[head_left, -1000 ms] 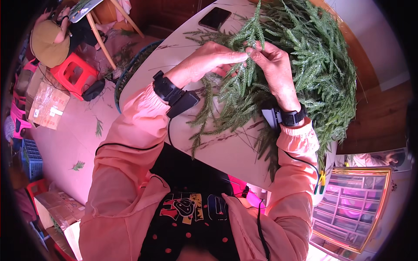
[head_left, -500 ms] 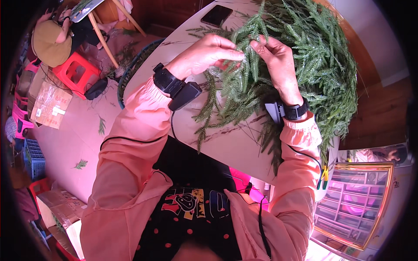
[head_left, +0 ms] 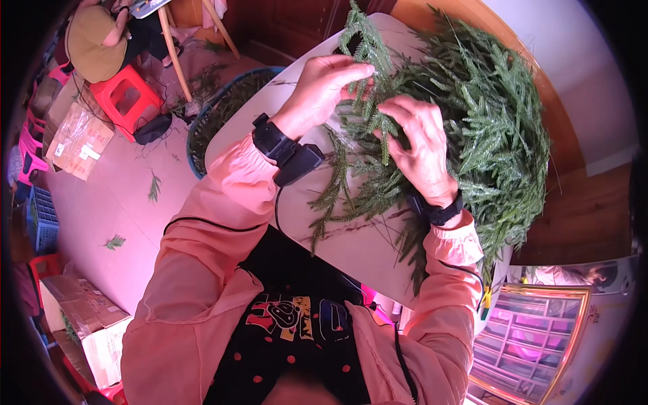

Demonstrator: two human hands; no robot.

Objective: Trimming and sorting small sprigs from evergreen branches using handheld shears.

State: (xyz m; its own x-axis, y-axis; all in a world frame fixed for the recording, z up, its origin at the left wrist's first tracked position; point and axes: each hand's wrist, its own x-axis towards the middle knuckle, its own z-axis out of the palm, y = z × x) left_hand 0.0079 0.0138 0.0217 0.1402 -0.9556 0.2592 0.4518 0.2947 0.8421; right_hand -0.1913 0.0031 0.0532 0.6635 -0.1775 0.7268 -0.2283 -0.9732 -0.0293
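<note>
My left hand (head_left: 320,91) is closed in a pinch on a green artificial pine branch (head_left: 368,47), whose top rises above the fingers. Just to its right and lower, my right hand (head_left: 420,145) curls its thumb and fingers round the drooping lower twigs of the same branch. More needled twigs (head_left: 331,189) hang and lie below the hands over the white, marble-veined table (head_left: 361,253). A large heap of the same green branches (head_left: 499,128) covers the table's right side, right beside my right hand.
A blue-rimmed tub (head_left: 194,145) of greenery stands left of the table. Further left are a red stool (head_left: 126,100), a seated person (head_left: 98,40), cardboard boxes (head_left: 84,138) and a blue crate (head_left: 44,219). A gold-framed glass panel (head_left: 530,337) is at lower right.
My right hand has moved down and away from my left hand, from the branch's upper part to its lower twigs. The branch now stands more upright, and the view has shifted slightly.
</note>
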